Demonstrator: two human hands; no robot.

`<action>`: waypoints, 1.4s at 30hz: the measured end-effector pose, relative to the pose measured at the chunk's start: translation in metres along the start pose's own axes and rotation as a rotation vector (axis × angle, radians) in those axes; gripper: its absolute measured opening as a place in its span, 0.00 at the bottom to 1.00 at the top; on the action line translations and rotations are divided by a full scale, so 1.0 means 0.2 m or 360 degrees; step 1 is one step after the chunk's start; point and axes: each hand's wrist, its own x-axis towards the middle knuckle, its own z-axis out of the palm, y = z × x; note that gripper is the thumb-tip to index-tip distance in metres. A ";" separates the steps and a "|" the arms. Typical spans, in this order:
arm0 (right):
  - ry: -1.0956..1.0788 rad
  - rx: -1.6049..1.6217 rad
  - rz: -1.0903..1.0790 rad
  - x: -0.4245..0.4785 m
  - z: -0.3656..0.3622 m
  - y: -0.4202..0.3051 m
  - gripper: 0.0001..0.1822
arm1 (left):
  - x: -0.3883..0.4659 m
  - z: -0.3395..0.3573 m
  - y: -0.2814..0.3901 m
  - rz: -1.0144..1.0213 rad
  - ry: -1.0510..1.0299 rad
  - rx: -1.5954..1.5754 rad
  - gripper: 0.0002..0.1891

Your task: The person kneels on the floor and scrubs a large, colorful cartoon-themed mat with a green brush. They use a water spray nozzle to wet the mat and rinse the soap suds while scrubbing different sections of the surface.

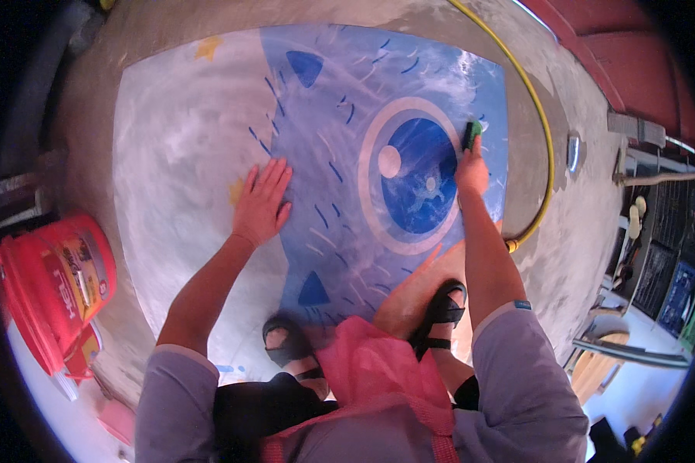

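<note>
A large rug (191, 116) with a blue and white cartoon pattern lies on the concrete floor, its surface looking wet in places. My left hand (263, 202) rests flat on it, fingers spread, near where the white part meets the blue; nothing is in that hand. In my right hand (473, 173) is a green scrub brush (472, 135), held against the rug at the right edge of the big printed eye. The brush's bristles are hard to make out. My sandalled feet stand on the rug's near part, with a pink apron between them.
A yellow hose (544, 133) curves over the floor along the rug's right side. Red buckets (52, 283) lie tipped at the left. On the right are a small shiny object (573, 153) on the floor, a round wooden stool (599, 367) and a rack with crates.
</note>
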 end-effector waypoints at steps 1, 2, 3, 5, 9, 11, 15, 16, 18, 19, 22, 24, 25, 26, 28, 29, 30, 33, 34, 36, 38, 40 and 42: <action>-0.0004 0.0059 0.0010 -0.06 0.04 -0.05 0.31 | 0.00 0.00 -0.01 -0.0013 -0.0038 0.0006 0.36; -0.0013 0.0274 -0.0193 -0.22 0.11 -0.08 0.31 | -0.03 -0.01 -0.03 -0.0021 -0.0035 0.0029 0.36; -0.0219 0.0079 -0.0239 -0.41 0.09 -0.18 0.33 | -0.06 -0.01 -0.05 -0.0052 -0.0029 0.0056 0.36; -0.0176 0.0117 -0.0530 -0.68 0.10 -0.13 0.36 | -0.07 -0.01 -0.04 -0.0052 0.0006 0.0061 0.35; -0.0226 0.0004 -0.0153 -0.45 -0.03 0.10 0.33 | -0.02 -0.01 0.00 0.0006 0.0031 0.0057 0.34; -0.0112 0.0092 0.0050 -0.32 -0.03 0.04 0.32 | 0.01 0.00 0.02 0.0025 0.0037 0.0051 0.34; -0.0311 0.0039 0.0029 -0.88 0.04 -0.14 0.31 | -0.04 -0.01 -0.04 -0.0042 0.0035 0.0097 0.34; -0.0197 -0.0055 -0.0036 -1.09 0.12 -0.04 0.32 | -0.06 0.00 -0.03 -0.0058 0.0032 0.0092 0.34; -0.0243 0.0318 -0.0027 -1.28 0.02 0.04 0.33 | -0.07 0.00 -0.03 -0.0035 0.0058 0.0043 0.35; -0.0254 0.0506 -0.0011 -1.33 -0.01 0.09 0.34 | -0.06 0.00 -0.03 -0.0011 0.0074 0.0019 0.36; -0.0132 0.0106 -0.0040 -0.83 0.05 0.25 0.32 | -0.02 0.01 -0.01 0.0050 0.0133 0.0024 0.35; -0.0173 0.0081 0.0125 -0.60 -0.04 0.15 0.31 | -0.02 0.02 0.01 0.0040 0.0099 0.0040 0.35; -0.0070 0.0101 0.0085 -0.56 -0.02 0.14 0.30 | 0.00 0.00 0.00 0.0043 0.0092 0.0051 0.35; 0.0035 0.0118 0.0047 -0.54 -0.01 0.15 0.29 | 0.00 0.00 0.00 0.0025 0.0054 0.0056 0.35; 0.0152 -0.0091 -0.0189 -0.84 0.09 0.22 0.36 | -0.03 -0.02 -0.01 -0.0059 -0.0007 0.0094 0.34; -0.0151 0.0184 0.0020 -1.04 0.02 0.16 0.37 | -0.04 -0.03 -0.04 -0.0065 0.0021 0.0109 0.34; -0.0589 0.0247 0.0339 -1.20 -0.05 0.22 0.38 | -0.05 -0.02 -0.03 -0.0050 0.0037 0.0105 0.34; -0.0061 0.0104 -0.0168 -1.00 0.02 0.37 0.37 | -0.04 0.00 -0.01 -0.0006 0.0084 0.0079 0.34; -0.0118 -0.0027 -0.0134 -0.90 0.03 0.40 0.36 | -0.03 0.01 -0.01 0.0019 0.0093 0.0063 0.34; -0.0242 -0.0100 0.0080 -0.60 -0.09 0.22 0.33 | -0.02 0.03 -0.01 0.0038 0.0093 0.0090 0.34; -0.0262 -0.0052 0.0126 -0.55 -0.12 0.15 0.33 | -0.03 0.03 -0.01 0.0016 0.0060 0.0120 0.34; -0.0139 0.0132 0.0013 -0.77 0.08 0.26 0.34 | -0.03 0.02 -0.01 -0.0040 0.0019 0.0156 0.34; -0.0099 0.0255 -0.0175 -1.23 0.06 0.27 0.35 | -0.06 0.01 -0.04 -0.0038 0.0062 0.0164 0.34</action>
